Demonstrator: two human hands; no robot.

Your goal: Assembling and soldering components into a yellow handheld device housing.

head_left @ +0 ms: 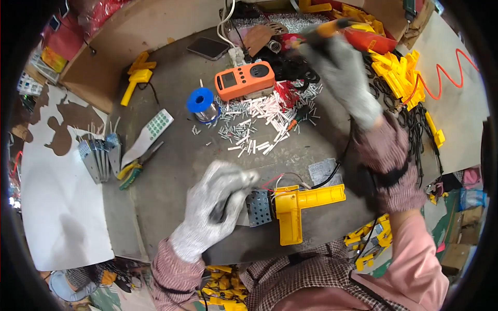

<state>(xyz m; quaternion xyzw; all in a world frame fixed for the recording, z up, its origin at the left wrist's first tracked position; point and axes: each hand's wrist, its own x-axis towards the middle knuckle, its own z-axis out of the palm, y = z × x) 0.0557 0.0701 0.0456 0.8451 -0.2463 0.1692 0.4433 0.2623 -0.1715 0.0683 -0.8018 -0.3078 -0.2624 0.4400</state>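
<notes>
Yellow plastic housing (298,210) lies on tabletop (176,171). Left hand (215,207) just left of it, grip closed on perforated metal piece (259,207). Right hand (340,72), well above housing, grips orange tool (363,37). Risk: loose wires (282,180) snag.

One orange meter (244,80), one blue spool (203,103) and one phone (208,48) lie on the table (171,171). Below the meter lies one yellow casing (300,210). Two gloved hands (218,207) show.
</notes>
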